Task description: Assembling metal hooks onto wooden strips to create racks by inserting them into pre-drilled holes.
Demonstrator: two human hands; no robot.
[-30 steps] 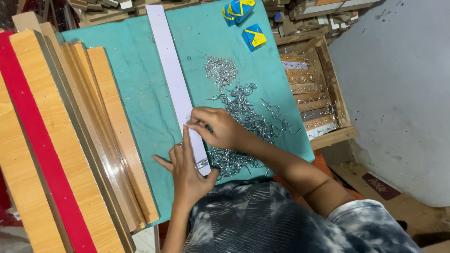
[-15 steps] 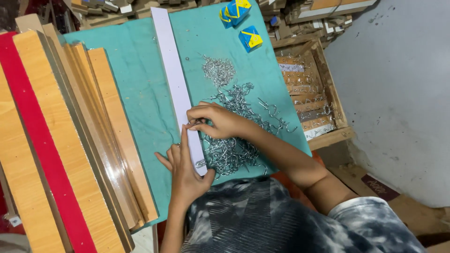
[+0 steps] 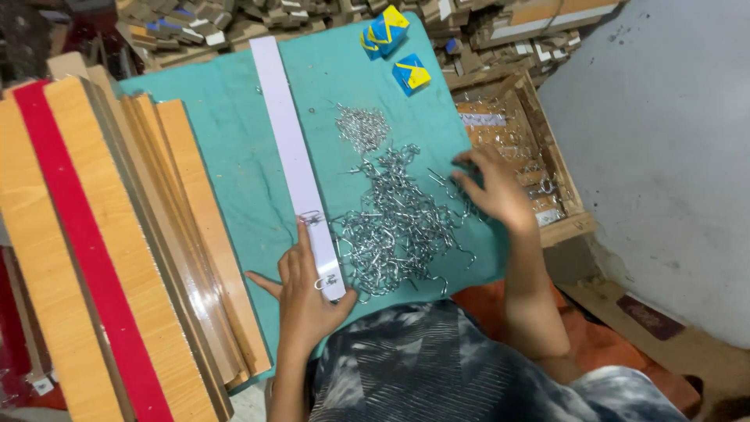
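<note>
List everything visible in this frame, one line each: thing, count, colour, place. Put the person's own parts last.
white strip: one, white, lengthwise on the cloth
metal hooks: a heap, silver, right of the strip
green cloth: one, teal, covering the table
small boxes: three, blue and yellow, far edge of cloth
wooden boards: several, tan with a red one, left
wooden crate: one, brown, right of cloth
left hand: pressing the strip's near end
right hand: over the hooks at the cloth's right edge
</note>
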